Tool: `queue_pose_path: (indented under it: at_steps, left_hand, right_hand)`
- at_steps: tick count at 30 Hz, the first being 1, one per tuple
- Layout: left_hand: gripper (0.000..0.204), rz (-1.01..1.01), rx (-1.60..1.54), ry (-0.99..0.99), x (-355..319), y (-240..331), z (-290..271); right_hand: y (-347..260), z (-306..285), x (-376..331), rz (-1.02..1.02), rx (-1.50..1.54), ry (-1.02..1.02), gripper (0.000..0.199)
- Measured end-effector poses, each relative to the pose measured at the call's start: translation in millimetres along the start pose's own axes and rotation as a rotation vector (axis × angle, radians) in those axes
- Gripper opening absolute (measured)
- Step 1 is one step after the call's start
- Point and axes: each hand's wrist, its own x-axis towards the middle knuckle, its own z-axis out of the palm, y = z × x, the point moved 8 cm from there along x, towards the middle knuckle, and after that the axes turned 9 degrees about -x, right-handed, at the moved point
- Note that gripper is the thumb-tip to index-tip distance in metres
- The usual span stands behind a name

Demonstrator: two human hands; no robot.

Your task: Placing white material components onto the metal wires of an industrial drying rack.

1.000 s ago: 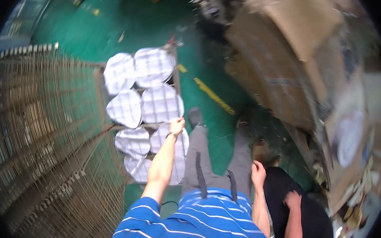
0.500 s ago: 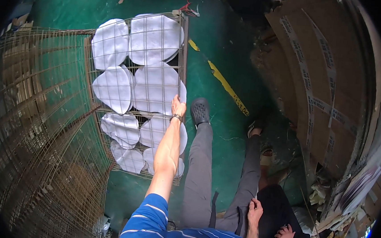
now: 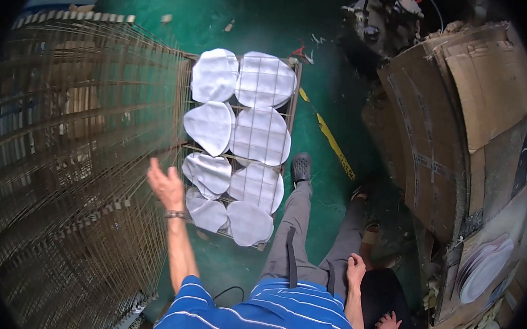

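My left hand (image 3: 166, 184) is raised with its fingers spread and holds nothing. It hovers between the tall stack of wire racks (image 3: 73, 149) and a wire tray (image 3: 294, 74) lying on the green floor. Several white round pads (image 3: 264, 81) fill the tray. A bracelet circles the left wrist. My right hand (image 3: 355, 269) rests flat on my right thigh, holding nothing. My legs in grey trousers and a dark shoe (image 3: 301, 167) stand beside the tray's right edge.
Big worn cardboard boxes (image 3: 459, 112) crowd the right side, with a stack of white pads (image 3: 484, 268) below them. A dark machine (image 3: 380, 22) stands at the top. A yellow strip (image 3: 333, 142) lies on the floor. Another small hand (image 3: 387, 326) lies on a black seat.
My left hand has come off the tray of white pads and moved left toward the stack of wire racks, fingers now spread. The view has shifted a little.
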Motion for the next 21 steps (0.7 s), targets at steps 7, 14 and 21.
queue_pose_path:
  at_steps: [7, 14, 21]
  left_hand:
    - [0.075, 0.081, 1.332, -0.429, 51, -92, -62]
    - [0.058, 0.441, 0.569, 0.024, 29, -61, -67]
    - [0.062, 0.104, 1.038, -0.558, 33, -94, -42]
  right_hand:
    - [-73, 222, 84, -0.234, -0.812, 0.341, 0.047]
    - [-145, 322, 124, -0.381, -0.996, 0.661, 0.029]
    - [-281, 178, 56, -0.822, -0.731, 1.164, 0.017]
